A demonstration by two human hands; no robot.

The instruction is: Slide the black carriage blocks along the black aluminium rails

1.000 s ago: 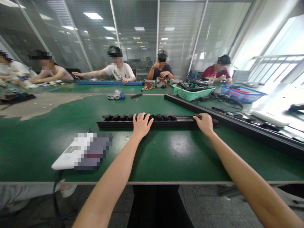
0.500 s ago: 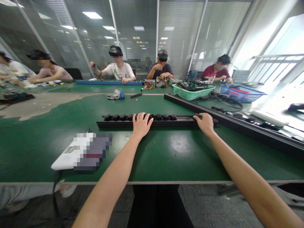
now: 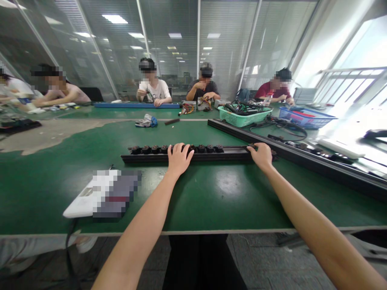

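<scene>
Left of my left hand (image 3: 179, 159) lies a white device (image 3: 81, 201), partly pixelated; beyond my right hand (image 3: 262, 157) run a black metal rail (image 3: 317, 167) and a green plastic basket (image 3: 244, 120) of cables.

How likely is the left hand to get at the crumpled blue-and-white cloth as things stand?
Probably yes: the left hand rests on the black rail, and only bare green mat lies between that rail and the cloth, though the arm is extended.

The workbench (image 3: 60, 193) is deep green, the rail (image 3: 145, 159) black, the basket (image 3: 244, 119) seemingly mint.
</scene>
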